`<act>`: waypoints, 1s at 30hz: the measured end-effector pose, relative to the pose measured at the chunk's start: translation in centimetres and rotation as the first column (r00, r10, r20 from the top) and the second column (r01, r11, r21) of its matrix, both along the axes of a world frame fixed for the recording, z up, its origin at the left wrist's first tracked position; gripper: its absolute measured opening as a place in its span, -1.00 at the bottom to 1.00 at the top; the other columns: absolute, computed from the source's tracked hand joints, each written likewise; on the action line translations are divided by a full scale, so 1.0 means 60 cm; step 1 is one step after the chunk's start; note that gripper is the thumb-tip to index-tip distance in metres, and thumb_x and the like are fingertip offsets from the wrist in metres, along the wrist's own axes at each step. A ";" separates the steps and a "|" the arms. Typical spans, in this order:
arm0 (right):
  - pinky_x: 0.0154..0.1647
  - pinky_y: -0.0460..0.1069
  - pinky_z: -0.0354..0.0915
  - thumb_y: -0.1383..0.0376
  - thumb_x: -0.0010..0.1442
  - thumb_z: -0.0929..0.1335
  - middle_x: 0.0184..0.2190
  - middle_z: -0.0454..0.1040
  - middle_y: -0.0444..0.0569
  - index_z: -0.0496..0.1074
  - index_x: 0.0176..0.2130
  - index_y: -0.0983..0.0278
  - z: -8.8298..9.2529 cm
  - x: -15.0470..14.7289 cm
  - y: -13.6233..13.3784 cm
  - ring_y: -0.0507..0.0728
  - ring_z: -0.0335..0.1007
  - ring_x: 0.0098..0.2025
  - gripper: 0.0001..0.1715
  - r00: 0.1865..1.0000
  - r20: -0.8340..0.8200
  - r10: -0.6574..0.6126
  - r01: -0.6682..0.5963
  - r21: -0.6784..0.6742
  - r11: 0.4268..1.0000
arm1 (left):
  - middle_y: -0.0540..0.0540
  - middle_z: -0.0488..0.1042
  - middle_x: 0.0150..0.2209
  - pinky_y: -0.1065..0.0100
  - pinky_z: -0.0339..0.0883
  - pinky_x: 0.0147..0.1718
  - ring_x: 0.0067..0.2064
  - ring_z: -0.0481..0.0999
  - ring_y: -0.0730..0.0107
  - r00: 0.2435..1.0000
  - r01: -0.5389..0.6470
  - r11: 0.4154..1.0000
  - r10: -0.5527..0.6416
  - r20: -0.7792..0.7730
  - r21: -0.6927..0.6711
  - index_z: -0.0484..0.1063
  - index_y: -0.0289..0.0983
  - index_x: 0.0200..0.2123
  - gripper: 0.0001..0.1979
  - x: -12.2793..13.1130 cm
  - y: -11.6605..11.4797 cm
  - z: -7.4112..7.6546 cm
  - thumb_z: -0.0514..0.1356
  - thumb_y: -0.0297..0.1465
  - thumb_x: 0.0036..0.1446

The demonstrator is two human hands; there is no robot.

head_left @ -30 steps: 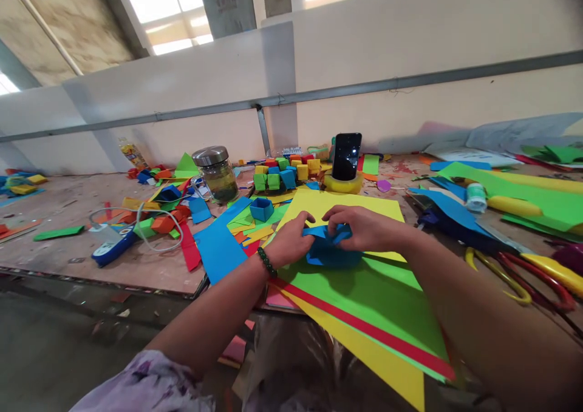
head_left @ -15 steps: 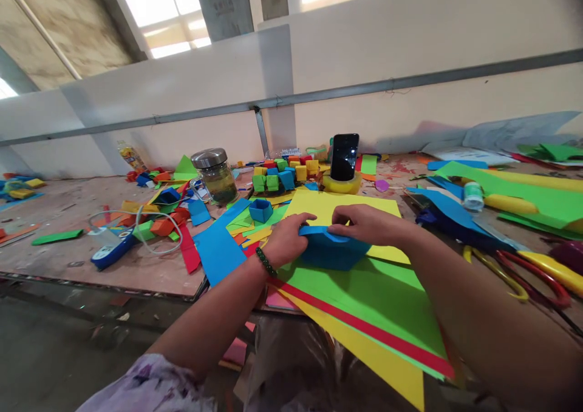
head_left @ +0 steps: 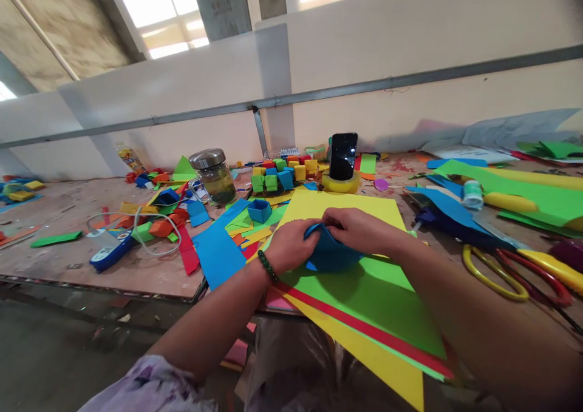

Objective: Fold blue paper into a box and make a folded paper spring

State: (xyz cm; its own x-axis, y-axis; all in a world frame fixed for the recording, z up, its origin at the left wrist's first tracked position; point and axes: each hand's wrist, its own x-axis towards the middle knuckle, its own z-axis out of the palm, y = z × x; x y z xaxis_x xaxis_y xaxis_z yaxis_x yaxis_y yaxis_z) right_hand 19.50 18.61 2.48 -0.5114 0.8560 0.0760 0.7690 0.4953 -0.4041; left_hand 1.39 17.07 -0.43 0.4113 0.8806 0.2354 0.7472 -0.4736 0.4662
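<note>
Both hands grip a piece of blue paper point(head_left: 334, 255), bent and partly folded, above the stacked coloured sheets. My left hand point(head_left: 294, 243) pinches its left end between thumb and fingers. My right hand point(head_left: 350, 227) has its fingers curled over the top edge, close to the left thumb; the fingertips are partly hidden. Under the hands lie a green sheet point(head_left: 387, 306) and a yellow sheet point(head_left: 364, 206). A small open blue paper box point(head_left: 260, 210) sits just left of the hands, beside a flat blue sheet point(head_left: 219, 248).
Behind stand a lidded glass jar point(head_left: 214, 178), several folded paper cubes point(head_left: 285, 178) and a phone point(head_left: 343, 156) on a yellow tape roll point(head_left: 340, 184). Scissors with yellow handles point(head_left: 492, 275) lie right. A blue power strip point(head_left: 112, 253) with a white cable is left.
The blue paper has gone from lying broad with a straight top edge to being bent upward at the left. Both hands have drawn closer together, the right one moving left.
</note>
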 end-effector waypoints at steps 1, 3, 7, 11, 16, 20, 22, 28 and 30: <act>-0.31 -0.09 0.24 0.42 0.09 0.25 -0.28 0.55 -0.02 0.44 -0.20 0.27 -0.001 0.001 0.000 0.09 0.43 -0.28 -0.73 0.999 -0.027 0.022 -0.022 -0.004 1.000 | -0.11 0.56 -0.06 0.23 0.35 -0.07 -0.07 0.52 0.17 1.000 -0.008 1.000 0.008 -0.013 -0.005 0.47 -0.20 0.01 -0.62 0.000 0.001 0.000 0.01 -0.37 0.19; -0.25 -0.10 0.27 0.46 0.02 0.28 -0.22 0.55 -0.02 0.42 -0.16 0.28 -0.005 0.003 0.000 0.09 0.44 -0.23 -0.66 0.994 -0.096 0.057 -0.059 -0.019 0.998 | -0.13 0.55 -0.06 0.21 0.35 -0.06 -0.07 0.51 0.14 0.999 -0.021 1.000 0.021 -0.035 -0.021 0.46 -0.24 0.01 -0.61 -0.001 0.003 -0.002 0.05 -0.41 0.13; -0.26 -0.11 0.30 0.48 -0.04 0.33 -0.17 0.53 -0.02 0.40 -0.15 0.28 -0.015 0.001 0.004 0.08 0.45 -0.24 -0.61 0.985 -0.168 0.028 -0.031 -0.012 0.999 | -0.15 0.51 0.01 0.22 0.30 0.03 0.01 0.47 0.16 1.000 0.000 0.999 0.001 0.010 -0.051 0.42 -0.29 0.05 -0.52 -0.003 0.005 -0.006 0.10 -0.49 0.00; -0.31 -0.09 0.30 0.50 -0.05 0.32 -0.19 0.53 -0.02 0.39 -0.21 0.27 -0.014 -0.005 0.004 0.08 0.46 -0.29 -0.66 0.985 -0.162 -0.062 0.062 -0.006 0.998 | -0.12 0.51 -0.02 0.22 0.30 0.04 0.01 0.46 0.20 0.999 -0.013 0.999 0.015 0.051 -0.047 0.42 -0.25 0.01 -0.52 -0.005 0.002 -0.003 0.11 -0.53 -0.05; -0.36 -0.10 0.28 0.48 -0.03 0.32 -0.33 0.56 -0.04 0.38 -0.25 0.27 -0.013 -0.001 0.011 0.10 0.47 -0.32 -0.72 0.970 -0.187 -0.154 0.136 -0.109 0.985 | -0.10 0.50 -0.09 0.20 0.34 -0.01 -0.05 0.47 0.22 0.999 -0.041 0.999 0.041 0.036 -0.003 0.46 -0.20 -0.06 -0.53 -0.005 -0.002 0.001 0.11 -0.57 -0.09; -0.40 -0.09 0.28 0.46 -0.06 0.35 -0.41 0.57 -0.06 0.39 -0.26 0.28 -0.024 0.006 0.028 0.11 0.47 -0.36 -0.71 0.966 -0.202 -0.160 0.126 -0.174 0.977 | -0.09 0.52 -0.10 0.22 0.33 -0.01 -0.05 0.47 0.23 0.999 -0.014 1.000 0.014 0.034 0.004 0.47 -0.18 -0.03 -0.49 -0.004 -0.002 -0.002 0.10 -0.59 -0.09; -0.38 -0.09 0.30 0.44 -0.09 0.36 -0.40 0.57 -0.05 0.40 -0.28 0.28 -0.027 0.009 0.037 0.12 0.48 -0.34 -0.73 0.964 -0.222 -0.144 0.094 -0.221 0.971 | -0.08 0.53 -0.10 0.24 0.33 0.00 -0.05 0.48 0.24 0.999 0.002 1.000 -0.002 0.034 0.001 0.49 -0.18 -0.03 -0.48 -0.004 -0.002 -0.004 0.09 -0.60 -0.08; -0.38 -0.09 0.33 0.35 -0.10 0.39 -0.43 0.57 -0.10 0.42 -0.30 0.29 -0.018 0.022 0.053 0.08 0.47 -0.35 -0.74 0.946 -0.309 -0.103 -0.047 -0.443 0.895 | -0.08 0.55 -0.08 0.26 0.34 -0.03 -0.06 0.50 0.24 0.999 0.018 1.000 -0.019 0.043 0.012 0.50 -0.22 -0.02 -0.46 -0.004 -0.002 -0.004 0.08 -0.62 -0.10; -0.43 -0.10 0.31 0.30 -0.12 0.41 -0.47 0.54 -0.13 0.43 -0.32 0.29 -0.013 0.027 0.056 0.05 0.44 -0.41 -0.74 0.939 -0.325 -0.109 -0.070 -0.493 0.867 | -0.08 0.55 -0.07 0.26 0.34 -0.02 -0.05 0.50 0.24 0.999 0.024 1.000 -0.025 0.047 0.020 0.49 -0.23 -0.01 -0.47 -0.004 -0.002 -0.004 0.09 -0.61 -0.09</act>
